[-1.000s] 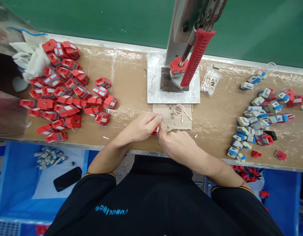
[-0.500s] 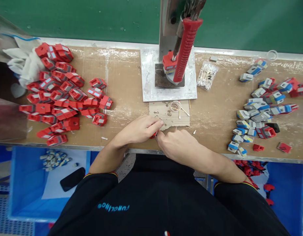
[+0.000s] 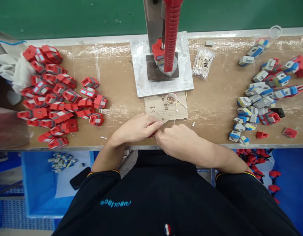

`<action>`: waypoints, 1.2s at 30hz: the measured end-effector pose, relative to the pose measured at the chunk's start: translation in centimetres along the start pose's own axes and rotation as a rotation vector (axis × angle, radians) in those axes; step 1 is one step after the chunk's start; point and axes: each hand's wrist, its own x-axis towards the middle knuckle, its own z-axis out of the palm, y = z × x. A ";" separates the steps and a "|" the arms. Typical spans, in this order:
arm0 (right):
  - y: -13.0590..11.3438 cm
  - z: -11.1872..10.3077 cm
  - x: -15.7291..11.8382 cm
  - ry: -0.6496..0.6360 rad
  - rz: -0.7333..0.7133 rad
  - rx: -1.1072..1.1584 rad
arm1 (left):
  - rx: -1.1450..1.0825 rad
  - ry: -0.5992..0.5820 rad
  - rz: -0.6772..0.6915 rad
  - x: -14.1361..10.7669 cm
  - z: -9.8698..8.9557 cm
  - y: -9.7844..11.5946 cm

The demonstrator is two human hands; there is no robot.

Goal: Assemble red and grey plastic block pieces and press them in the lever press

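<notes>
My left hand (image 3: 140, 128) is closed around a small red plastic piece (image 3: 151, 134), with its thumb lying over the top. Most of that piece is hidden by the fingers. Against it presses my right hand (image 3: 178, 139), curled into a fist with its fingertips out of sight; what it grips, if anything, cannot be made out. Just beyond the right knuckles a thin pale stick end (image 3: 174, 122) shows. Both hands meet at the table's front edge, before a torn cardboard sheet (image 3: 153, 106) bearing a small clear round dish (image 3: 171, 98) and cotton swabs (image 3: 182, 104).
A press with a red handle (image 3: 171, 39) stands on a metal plate (image 3: 141, 82), a red toy part (image 3: 158, 49) beneath it. Red toy vehicle parts (image 3: 60, 87) lie left, white-blue parts (image 3: 261, 98) right. A swab bag (image 3: 203, 62) lies behind. Blue bins (image 3: 40, 183) sit below.
The view has shifted a little, so the press and table appear higher and farther left. Both hands stay together at the red piece, with little visible change in grip.
</notes>
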 end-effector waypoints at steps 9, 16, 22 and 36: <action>-0.5 0.1 -0.1 -0.097 -0.008 0.014 | 0.134 -0.124 -0.098 0.0 0.5 0.1; 0.5 -0.2 -0.5 0.041 -0.033 -0.011 | -0.074 -0.041 -0.028 -0.3 -0.8 0.2; 1.5 -1.1 -1.9 0.208 -0.055 -0.033 | -0.559 0.175 -0.017 -0.7 -0.5 -1.2; 1.4 -0.8 0.4 0.137 0.108 -0.036 | -0.654 0.592 0.112 -0.1 1.4 -1.1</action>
